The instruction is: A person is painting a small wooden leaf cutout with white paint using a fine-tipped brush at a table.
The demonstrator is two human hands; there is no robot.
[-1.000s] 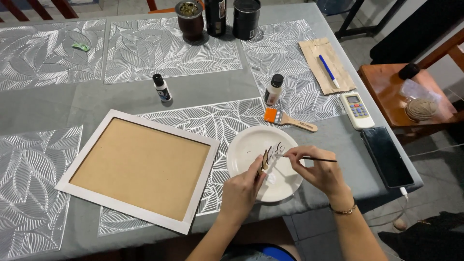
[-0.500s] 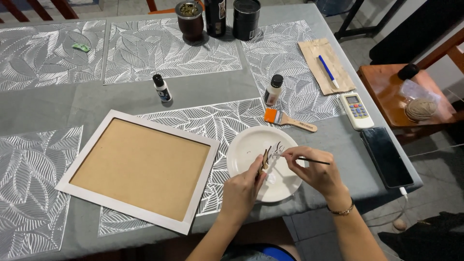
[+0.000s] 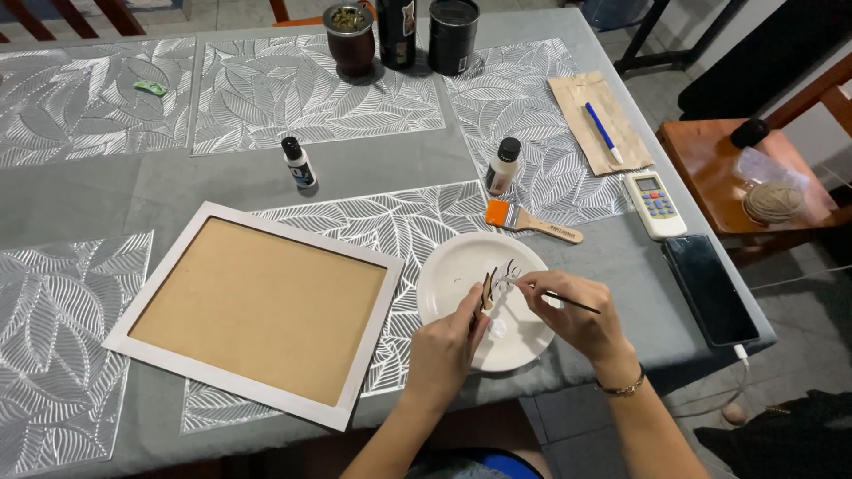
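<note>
Left hand (image 3: 448,341) pinches small wooden cutout (image 3: 487,291) over white plate (image 3: 453,266); right hand (image 3: 577,312) pinches thin paintbrush (image 3: 572,303), tip touching cutout. Frame (image 3: 257,310) beside plate on counter (image 3: 106,191).

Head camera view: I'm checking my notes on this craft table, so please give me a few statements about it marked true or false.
1. The left hand holds a small wooden cutout over the white plate. True.
2. The right hand holds the orange brush. False: it holds a thin brush; the orange one lies on the table.
3. The frame lies left of the plate. True.
4. The phone lies on the plate. False: it lies by the table's right edge.
</note>
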